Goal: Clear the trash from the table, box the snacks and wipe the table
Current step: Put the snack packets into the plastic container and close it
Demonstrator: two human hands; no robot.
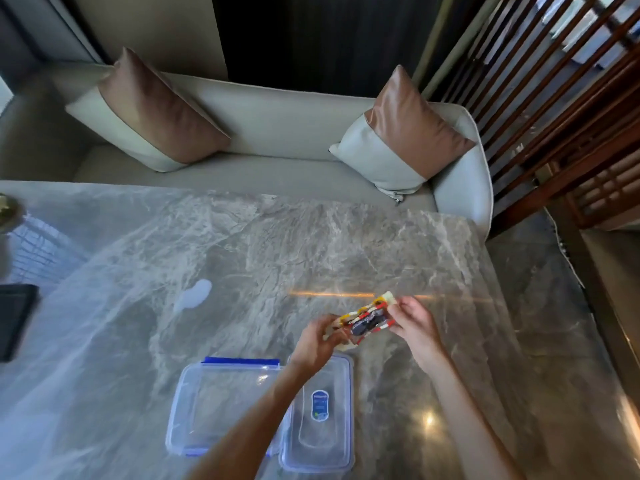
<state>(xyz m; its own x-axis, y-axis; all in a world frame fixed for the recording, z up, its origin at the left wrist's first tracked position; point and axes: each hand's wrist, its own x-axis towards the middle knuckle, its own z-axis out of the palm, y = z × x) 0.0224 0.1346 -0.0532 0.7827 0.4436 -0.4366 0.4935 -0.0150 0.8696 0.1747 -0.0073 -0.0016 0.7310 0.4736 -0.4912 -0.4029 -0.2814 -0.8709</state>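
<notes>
**A:** What do you hold now, and with which hand?

**B:** You hold the small bundle of snack packets, red, yellow and white with a dark centre (363,322), between both hands. Your left hand (320,341) grasps its near-left end, with the fingers closed around it. Your right hand (414,323) pinches the far-right end. So both grips are clenched on the same bundle, and it is lifted above the grey marble bench (242,254).

**A:** How does the bundle lie?

**B:** Its long axis goes from near-left to far-right, a little tilted. How many packets are in it I cannot tell, because the picture is blurred there.

**A:** And where is the box?

**B:** The clear plastic box with blue edges (332,441) stands open on the bench, toward you from the bundle, just under your left wrist. Inside I see only a blue label on its bottom. The clear lid with a blue clip (221,403) lies beside it, on the left, touching or almost touching it.

**A:** Which hand is nearer to the box?

**B:** The left one; its forearm crosses above the box already. I think you need to bring the bundle toward you and down, and perhaps turn it so that its long axis follows the long side of the box.

**A:** Anything else on the bench?

**B:** A whitish spill (194,296) is on the left, well apart, and not yet wiped.
</notes>
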